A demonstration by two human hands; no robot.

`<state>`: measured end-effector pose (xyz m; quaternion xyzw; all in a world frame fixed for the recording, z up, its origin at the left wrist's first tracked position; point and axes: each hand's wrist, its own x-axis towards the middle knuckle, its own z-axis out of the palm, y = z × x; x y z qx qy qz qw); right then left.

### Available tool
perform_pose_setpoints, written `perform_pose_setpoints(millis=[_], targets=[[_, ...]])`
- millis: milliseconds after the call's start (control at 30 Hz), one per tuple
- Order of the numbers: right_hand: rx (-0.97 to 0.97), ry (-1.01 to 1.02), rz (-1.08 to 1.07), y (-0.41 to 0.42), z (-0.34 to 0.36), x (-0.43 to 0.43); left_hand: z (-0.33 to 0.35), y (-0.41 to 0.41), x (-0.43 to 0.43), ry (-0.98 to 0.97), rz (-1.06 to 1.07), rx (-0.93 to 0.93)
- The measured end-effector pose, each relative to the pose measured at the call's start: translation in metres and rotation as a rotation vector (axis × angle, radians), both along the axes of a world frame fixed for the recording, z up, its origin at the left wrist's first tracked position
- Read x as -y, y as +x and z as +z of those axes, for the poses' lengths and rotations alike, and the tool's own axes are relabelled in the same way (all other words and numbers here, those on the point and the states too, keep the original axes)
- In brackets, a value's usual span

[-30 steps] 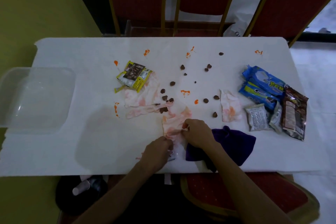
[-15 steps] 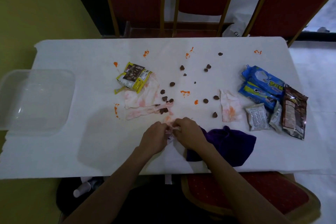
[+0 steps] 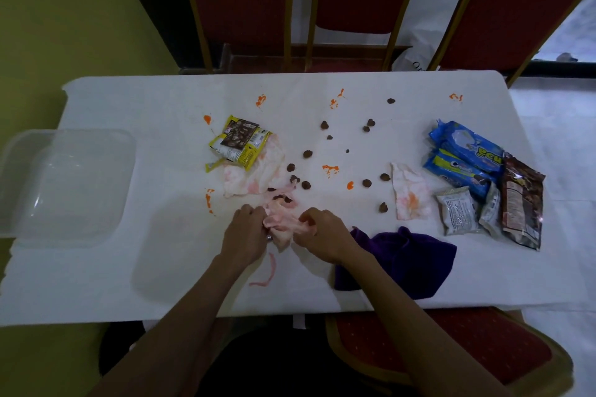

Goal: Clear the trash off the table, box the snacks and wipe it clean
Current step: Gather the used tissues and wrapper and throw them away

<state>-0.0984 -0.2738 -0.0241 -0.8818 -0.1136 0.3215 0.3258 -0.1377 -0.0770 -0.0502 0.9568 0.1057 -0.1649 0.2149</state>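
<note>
Head view, one entry per item. Your left hand (image 3: 246, 232): forearm reaching in from the near edge, knuckles up, fingers curled and gripping the left side of a crumpled pink-stained tissue (image 3: 282, 222). Your right hand (image 3: 322, 235): forearm angled in from the lower right, fingers bent and pinching the right side of the same tissue, so the wad sits bunched between both sets of fingertips, low over the white table (image 3: 129, 284). Just nearer you than your left fingers: a loose pink tissue strip (image 3: 269, 274). Just beyond your fingers: a second stained tissue (image 3: 258, 177) tucked partly under a yellow wrapper (image 3: 240, 142). Beyond and to the right of your fingers: scattered brown crumbs (image 3: 308, 154) and orange smears (image 3: 330, 169). Beside your right wrist, partly under the forearm: a purple cloth (image 3: 406, 258). Right of your right fingers: a third stained tissue (image 3: 409, 192). Well to the right: the snack packs, blue ones (image 3: 467, 151), a small white one (image 3: 456, 214) and a brown one (image 3: 522, 203), touching one another. Well left of your left fingers: a clear plastic box (image 3: 64, 184) at the table's end.
</note>
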Motion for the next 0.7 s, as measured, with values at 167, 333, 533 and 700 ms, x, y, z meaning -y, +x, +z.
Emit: perform_pose_setpoints(millis=[167,333,533,700], targets=[[-0.090,0.075,-0.042,-0.002,0.008,0.007,0.023,-0.022,0.021,-0.200,0.077,0.098],[-0.102,0.178,-0.051,-0.004,0.019,0.008,0.062,-0.031,0.032,-0.389,0.216,0.211],[-0.181,0.154,0.042,-0.009,0.014,0.009,0.056,-0.050,0.028,-0.376,0.176,-0.064],[-0.261,0.077,0.092,-0.017,0.008,0.017,0.011,-0.090,0.034,-0.204,0.096,-0.105]])
